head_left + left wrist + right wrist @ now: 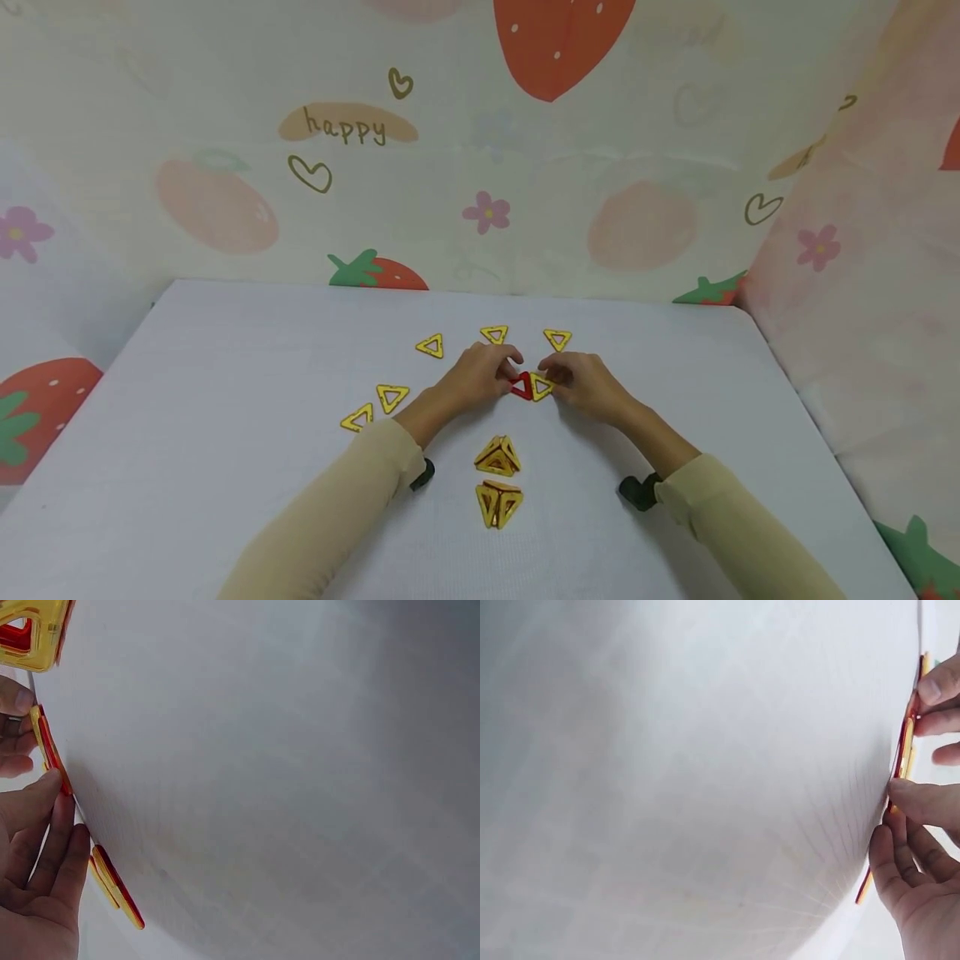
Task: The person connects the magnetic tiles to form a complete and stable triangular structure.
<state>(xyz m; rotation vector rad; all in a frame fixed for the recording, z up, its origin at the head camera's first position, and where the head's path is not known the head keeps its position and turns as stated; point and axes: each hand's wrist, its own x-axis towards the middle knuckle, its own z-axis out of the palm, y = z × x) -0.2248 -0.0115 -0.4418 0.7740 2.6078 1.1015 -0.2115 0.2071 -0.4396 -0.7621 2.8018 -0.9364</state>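
Note:
In the head view a red triangular magnetic tile (pixel 527 386) and a yellow triangular magnetic tile (pixel 536 387) lie edge to edge on the table. My left hand (pixel 480 373) pinches the red tile at its left side. From the other side, my right hand (pixel 588 385) holds the yellow tile between thumb and fingers. Both wrist views show the tiles edge-on; my left thumb and fingers (pixel 37 855) grip one end, and my right hand (pixel 926 862) grips the opposite end in the right wrist view.
Beyond the hands lie three loose yellow triangles (pixel 430 346), and two more (pixel 392 398) sit left of my left forearm. Nearer me stand two small yellow pyramid-like builds (pixel 498 457) (pixel 498 504). A patterned curtain (pixel 495 167) hangs behind the white table (pixel 262 358).

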